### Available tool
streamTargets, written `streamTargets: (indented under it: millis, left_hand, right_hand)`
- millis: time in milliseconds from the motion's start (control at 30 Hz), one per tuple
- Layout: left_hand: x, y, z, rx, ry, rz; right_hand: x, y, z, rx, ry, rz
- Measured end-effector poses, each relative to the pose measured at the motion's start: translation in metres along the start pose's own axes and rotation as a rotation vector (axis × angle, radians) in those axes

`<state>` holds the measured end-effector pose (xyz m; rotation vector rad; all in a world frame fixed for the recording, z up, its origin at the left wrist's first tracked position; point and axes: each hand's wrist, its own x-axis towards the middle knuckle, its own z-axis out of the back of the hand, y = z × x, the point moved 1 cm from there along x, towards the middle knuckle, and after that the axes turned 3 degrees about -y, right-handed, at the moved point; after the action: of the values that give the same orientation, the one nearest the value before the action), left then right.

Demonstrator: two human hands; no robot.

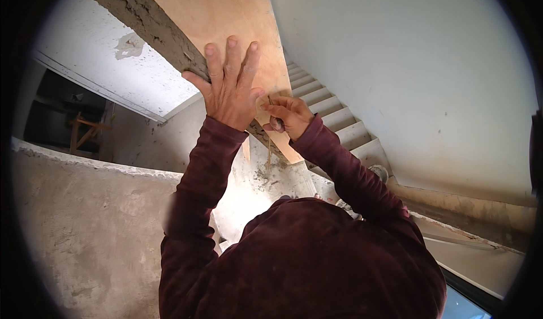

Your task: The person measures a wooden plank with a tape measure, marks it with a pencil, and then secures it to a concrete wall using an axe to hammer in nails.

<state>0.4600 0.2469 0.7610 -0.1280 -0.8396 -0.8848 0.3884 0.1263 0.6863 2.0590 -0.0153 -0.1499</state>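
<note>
My left hand (229, 95) lies with spread fingers across the edge where a pale plywood board (226, 7) meets a rough, mortar-crusted beam (150, 22). Its fingers rest over the board, while the thumb reaches onto the beam. Close by, near the board's lower end, my right hand (293, 117) is closed in a pinch. A thin dark stick-like piece (270, 100) pokes up from its fingertips, its kind too small to tell. The palm side and whatever else is in those fingers are hidden.
White steps (325, 105) descend beside the board, along a pale wall (401, 64). To the left runs a curved, plastered low wall (90, 223). Beyond it, a wooden trestle-like frame (82, 133) stands in a dark opening. Mortar crumbs speckle the floor (266, 177) below the board.
</note>
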Motion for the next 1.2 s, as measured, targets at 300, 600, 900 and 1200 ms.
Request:
streamTargets:
  millis: [300,600,900,1200]
  left_hand:
    - [0.001,-0.004,-0.001,-0.033,-0.024,0.032]
    - [0.002,-0.003,0.002,-0.088,-0.09,0.001]
    - [-0.003,0.005,-0.02,0.111,-0.008,-0.352]
    - [-0.005,0.006,-0.026,-0.138,0.045,-0.404]
  right_hand:
    - [-0.011,-0.02,-0.012,-1.095,-0.364,0.648]
    - [-0.01,0.001,-0.016,0.014,-0.211,0.128]
    - [0.005,0.001,-0.013,0.077,-0.336,0.057]
    - [0.005,0.004,-0.025,0.152,-0.318,0.039]
